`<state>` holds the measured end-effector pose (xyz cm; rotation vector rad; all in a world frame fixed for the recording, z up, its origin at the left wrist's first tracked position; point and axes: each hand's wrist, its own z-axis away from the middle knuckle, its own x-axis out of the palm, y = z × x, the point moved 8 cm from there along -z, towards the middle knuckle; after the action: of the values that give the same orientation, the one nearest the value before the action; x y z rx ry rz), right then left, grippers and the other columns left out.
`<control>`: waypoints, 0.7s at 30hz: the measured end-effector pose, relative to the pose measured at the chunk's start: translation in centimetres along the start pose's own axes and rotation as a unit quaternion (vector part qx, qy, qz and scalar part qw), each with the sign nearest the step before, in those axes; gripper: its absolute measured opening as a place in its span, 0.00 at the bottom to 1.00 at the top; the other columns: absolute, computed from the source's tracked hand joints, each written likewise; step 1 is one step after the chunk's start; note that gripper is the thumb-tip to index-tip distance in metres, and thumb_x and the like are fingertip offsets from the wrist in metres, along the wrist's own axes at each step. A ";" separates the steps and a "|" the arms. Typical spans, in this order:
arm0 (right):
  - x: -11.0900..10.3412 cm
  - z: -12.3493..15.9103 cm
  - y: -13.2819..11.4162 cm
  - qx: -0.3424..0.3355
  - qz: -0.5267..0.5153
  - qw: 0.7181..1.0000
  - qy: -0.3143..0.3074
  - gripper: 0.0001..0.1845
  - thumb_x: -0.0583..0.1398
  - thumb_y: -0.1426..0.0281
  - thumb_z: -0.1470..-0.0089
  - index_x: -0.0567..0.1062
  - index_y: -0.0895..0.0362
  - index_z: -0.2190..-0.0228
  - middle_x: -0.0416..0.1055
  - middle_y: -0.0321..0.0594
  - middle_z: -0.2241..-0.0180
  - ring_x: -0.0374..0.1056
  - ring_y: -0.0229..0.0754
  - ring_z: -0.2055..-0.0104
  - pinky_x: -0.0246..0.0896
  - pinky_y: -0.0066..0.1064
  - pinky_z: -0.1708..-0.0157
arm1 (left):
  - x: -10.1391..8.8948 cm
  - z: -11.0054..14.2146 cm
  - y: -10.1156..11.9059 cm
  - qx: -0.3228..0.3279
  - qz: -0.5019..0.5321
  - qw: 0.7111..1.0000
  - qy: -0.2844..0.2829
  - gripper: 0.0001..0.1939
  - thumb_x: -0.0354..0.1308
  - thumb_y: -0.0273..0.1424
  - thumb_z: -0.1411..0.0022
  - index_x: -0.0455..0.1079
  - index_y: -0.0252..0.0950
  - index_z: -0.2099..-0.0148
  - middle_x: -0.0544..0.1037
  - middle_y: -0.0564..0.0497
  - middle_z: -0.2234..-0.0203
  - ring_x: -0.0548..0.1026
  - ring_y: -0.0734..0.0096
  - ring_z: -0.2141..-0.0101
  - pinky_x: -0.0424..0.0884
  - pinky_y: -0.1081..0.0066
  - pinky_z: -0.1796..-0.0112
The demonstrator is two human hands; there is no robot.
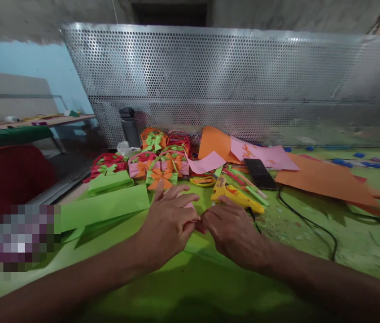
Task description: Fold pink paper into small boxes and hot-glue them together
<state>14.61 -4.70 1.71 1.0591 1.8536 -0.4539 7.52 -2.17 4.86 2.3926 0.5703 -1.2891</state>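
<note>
My left hand [169, 220] and my right hand [233, 229] meet low over the green tabletop. Between them a small pink paper piece [201, 229] shows only in slivers, the rest covered by my fingers. Thumb and forefinger of the left hand pinch it, the other fingers stretched out above. The fingers of my right hand are curled against its other side. Just beyond the right hand lies a yellow glue gun [235, 198]. A small green paper box with an orange bow [161, 178] stands right behind my left fingertips.
Several small paper bags with bows [142, 165] crowd the back left beside a dark bottle [129, 128]. Green folded paper [105, 208] lies left. Yellow-handled scissors [203, 181], a phone [260, 174], a black cord [306, 218] and orange sheets [324, 179] lie right. A perforated metal panel [226, 76] stands behind.
</note>
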 end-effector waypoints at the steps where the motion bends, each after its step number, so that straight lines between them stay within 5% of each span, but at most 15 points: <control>1: -0.3 -0.1 0.1 0.006 -0.014 1.000 0.019 0.11 0.49 0.78 0.48 0.67 0.58 0.77 0.65 0.36 0.80 0.57 0.37 0.77 0.48 0.33 0.68 | -0.1 0.0 0.1 0.006 -0.004 1.000 0.009 0.11 0.54 0.24 0.47 0.72 0.41 0.78 0.77 0.56 0.61 0.66 0.59 0.51 0.42 0.47 0.47; 6: -0.7 -0.3 0.6 0.015 -0.047 0.997 0.058 0.16 0.48 0.73 0.43 0.66 0.58 0.79 0.65 0.36 0.80 0.56 0.36 0.77 0.49 0.31 0.68 | -0.7 -0.1 0.3 0.030 -0.004 0.999 0.041 0.12 0.54 0.23 0.46 0.71 0.39 0.79 0.76 0.55 0.59 0.64 0.59 0.50 0.37 0.47 0.45; 21: 0.1 -0.3 1.1 0.034 -0.087 0.995 0.034 0.15 0.48 0.71 0.42 0.67 0.58 0.77 0.67 0.36 0.78 0.59 0.36 0.75 0.51 0.33 0.63 | -0.7 0.2 -0.3 0.028 0.003 0.998 0.058 0.11 0.54 0.26 0.44 0.72 0.40 0.76 0.76 0.55 0.58 0.64 0.58 0.49 0.33 0.46 0.45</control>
<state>15.32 -3.89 1.93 0.9708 2.0126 -0.5930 6.86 -2.18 5.35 2.5265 0.5666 -1.1842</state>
